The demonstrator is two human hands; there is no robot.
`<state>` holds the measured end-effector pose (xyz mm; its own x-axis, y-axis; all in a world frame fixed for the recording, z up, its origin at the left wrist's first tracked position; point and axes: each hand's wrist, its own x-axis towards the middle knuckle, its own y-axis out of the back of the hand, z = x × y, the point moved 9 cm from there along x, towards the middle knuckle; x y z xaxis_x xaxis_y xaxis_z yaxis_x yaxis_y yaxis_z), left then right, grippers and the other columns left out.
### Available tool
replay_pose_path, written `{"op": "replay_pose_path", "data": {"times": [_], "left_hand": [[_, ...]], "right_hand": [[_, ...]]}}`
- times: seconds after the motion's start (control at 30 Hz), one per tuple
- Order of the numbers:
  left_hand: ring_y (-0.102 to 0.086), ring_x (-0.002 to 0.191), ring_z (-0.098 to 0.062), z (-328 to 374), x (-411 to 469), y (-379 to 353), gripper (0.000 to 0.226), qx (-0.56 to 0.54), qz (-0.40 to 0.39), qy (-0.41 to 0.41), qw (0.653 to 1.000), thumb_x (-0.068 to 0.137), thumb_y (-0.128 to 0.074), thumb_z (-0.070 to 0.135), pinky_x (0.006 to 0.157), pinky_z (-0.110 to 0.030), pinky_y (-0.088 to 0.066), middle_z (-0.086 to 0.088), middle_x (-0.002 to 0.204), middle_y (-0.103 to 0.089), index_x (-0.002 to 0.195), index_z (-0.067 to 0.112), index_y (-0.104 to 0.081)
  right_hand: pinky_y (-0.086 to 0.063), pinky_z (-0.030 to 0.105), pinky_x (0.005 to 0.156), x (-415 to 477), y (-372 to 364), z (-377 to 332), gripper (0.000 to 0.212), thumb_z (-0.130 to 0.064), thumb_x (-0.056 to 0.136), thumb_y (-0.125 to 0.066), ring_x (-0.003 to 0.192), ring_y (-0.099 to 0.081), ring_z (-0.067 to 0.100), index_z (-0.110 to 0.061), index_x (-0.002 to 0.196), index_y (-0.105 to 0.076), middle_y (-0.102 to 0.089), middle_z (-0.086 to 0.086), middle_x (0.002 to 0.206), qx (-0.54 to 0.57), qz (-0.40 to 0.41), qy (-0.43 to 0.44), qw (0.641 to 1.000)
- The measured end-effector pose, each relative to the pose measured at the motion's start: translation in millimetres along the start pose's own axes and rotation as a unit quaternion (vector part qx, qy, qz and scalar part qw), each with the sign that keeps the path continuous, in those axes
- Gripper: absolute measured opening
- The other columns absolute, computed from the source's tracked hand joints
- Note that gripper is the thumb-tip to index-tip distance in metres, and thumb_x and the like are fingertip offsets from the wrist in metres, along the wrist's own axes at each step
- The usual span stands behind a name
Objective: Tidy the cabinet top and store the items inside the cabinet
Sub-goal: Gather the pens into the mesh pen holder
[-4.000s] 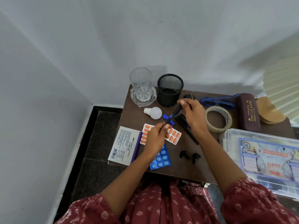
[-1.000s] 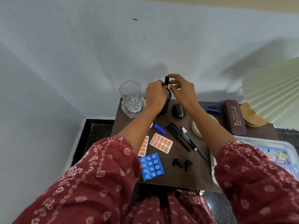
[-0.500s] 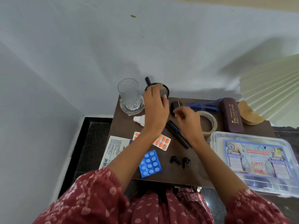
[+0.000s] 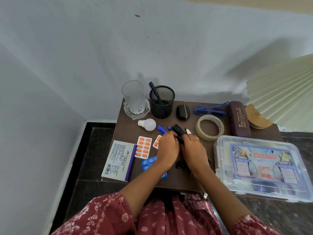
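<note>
— Two hands in frame. Left side first?
— Stamp pad box (image 4: 118,160) at the tabletop (image 4: 179,182) left edge, orange pill strip (image 4: 143,147) just beside it. Glass (image 4: 133,99) back left, bulb (image 4: 149,124) lying in front of it. Blue blister (image 4: 149,162) partly under the left forearm.
— Holder?
— Mesh pen holder (image 4: 161,102) right of the glass, one blue pen (image 4: 155,92) leaning inside.
— Hands?
— Centre. Left hand (image 4: 167,146) and right hand (image 4: 193,150) side by side, fingers of both curled round the pens (image 4: 177,131). Bundle low over the tabletop; resting or lifted, cannot tell.
— Right side?
— Earbud case (image 4: 183,111), tape roll (image 4: 210,128), blue glasses (image 4: 210,110), spectacle case (image 4: 238,119), first aid box (image 4: 260,167) at the right edge, lid on.
</note>
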<state>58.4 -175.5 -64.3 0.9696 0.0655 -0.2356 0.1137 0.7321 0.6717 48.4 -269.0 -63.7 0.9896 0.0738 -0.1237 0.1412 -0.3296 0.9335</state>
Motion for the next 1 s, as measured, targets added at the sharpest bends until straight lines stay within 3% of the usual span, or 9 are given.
{"op": "replay_pose_path", "data": {"times": [0.27,0.43,0.53,0.6,0.73,0.83,0.9,1.0], "left_hand": [[-0.057,0.111,-0.020,0,-4,-2,0.028,-0.028,-0.010,0.030,0.999,0.095,-0.044,0.012,0.092,-0.027,-0.043,-0.010,0.120,-0.062,0.120,0.007,-0.056],[-0.061,0.104,-0.022,-3,-7,7,0.029,-0.108,-0.002,0.072,0.992,0.093,-0.051,0.018,0.085,-0.027,-0.044,-0.010,0.110,-0.066,0.120,0.006,-0.050],[-0.061,0.102,-0.023,-9,-7,9,0.033,-0.172,-0.002,0.109,0.979,0.092,-0.053,0.021,0.088,-0.033,-0.047,-0.011,0.109,-0.066,0.121,0.006,-0.048],[-0.061,0.103,-0.023,-13,-6,11,0.031,-0.187,-0.001,0.118,0.975,0.093,-0.053,0.021,0.089,-0.034,-0.049,-0.011,0.111,-0.065,0.120,0.006,-0.050],[-0.061,0.102,-0.023,-22,-2,19,0.028,-0.193,0.012,0.126,0.973,0.093,-0.053,0.017,0.086,-0.029,-0.046,-0.011,0.110,-0.065,0.118,0.005,-0.053],[-0.063,0.097,-0.023,-26,0,28,0.027,-0.197,0.026,0.127,0.972,0.092,-0.053,0.017,0.089,-0.036,-0.048,-0.011,0.103,-0.067,0.117,0.005,-0.054],[-0.064,0.085,-0.018,-26,0,31,0.026,-0.186,0.027,0.114,0.976,0.092,-0.052,0.016,0.082,-0.033,-0.049,-0.008,0.097,-0.066,0.116,0.006,-0.054],[-0.059,0.064,-0.008,-28,0,32,0.024,-0.184,0.021,0.111,0.976,0.094,-0.048,0.015,0.064,-0.021,-0.047,0.000,0.089,-0.060,0.117,0.009,-0.052]], "right_hand": [[-0.043,0.033,0.078,-2,7,-6,0.020,-0.010,0.094,-0.041,0.105,-0.052,0.025,-0.009,0.110,-0.052,-0.057,0.010,0.114,0.030,0.016,0.007,0.999],[-0.049,0.035,0.074,-6,16,-2,0.010,-0.012,0.089,-0.051,0.089,-0.058,0.022,-0.009,0.097,-0.058,-0.064,0.008,0.096,0.176,0.061,-0.018,0.982],[-0.048,0.010,0.068,-6,21,-1,0.009,-0.007,0.087,-0.056,0.072,-0.057,0.003,-0.007,0.095,-0.060,-0.063,-0.001,0.084,0.280,0.071,-0.046,0.956],[-0.043,0.001,0.063,-3,20,-2,0.013,-0.004,0.086,-0.057,0.070,-0.055,0.000,-0.007,0.098,-0.061,-0.061,-0.003,0.082,0.302,0.056,-0.051,0.950],[-0.042,0.004,0.066,8,22,-4,0.014,-0.006,0.085,-0.059,0.080,-0.058,0.009,-0.005,0.098,-0.065,-0.068,0.006,0.090,0.295,0.034,-0.036,0.954],[-0.038,0.018,0.075,19,29,-6,0.019,-0.009,0.090,-0.053,0.095,-0.057,0.022,-0.003,0.104,-0.065,-0.065,0.012,0.103,0.179,0.065,0.004,0.982],[-0.039,0.029,0.083,27,24,-12,0.024,-0.013,0.093,-0.047,0.107,-0.050,0.026,-0.005,0.112,-0.061,-0.059,0.013,0.111,0.074,0.045,0.029,0.996],[-0.041,0.033,0.088,34,12,-19,0.028,-0.015,0.095,-0.044,0.117,-0.043,0.026,-0.007,0.121,-0.053,-0.053,0.011,0.119,-0.011,0.010,0.048,0.999]]}}
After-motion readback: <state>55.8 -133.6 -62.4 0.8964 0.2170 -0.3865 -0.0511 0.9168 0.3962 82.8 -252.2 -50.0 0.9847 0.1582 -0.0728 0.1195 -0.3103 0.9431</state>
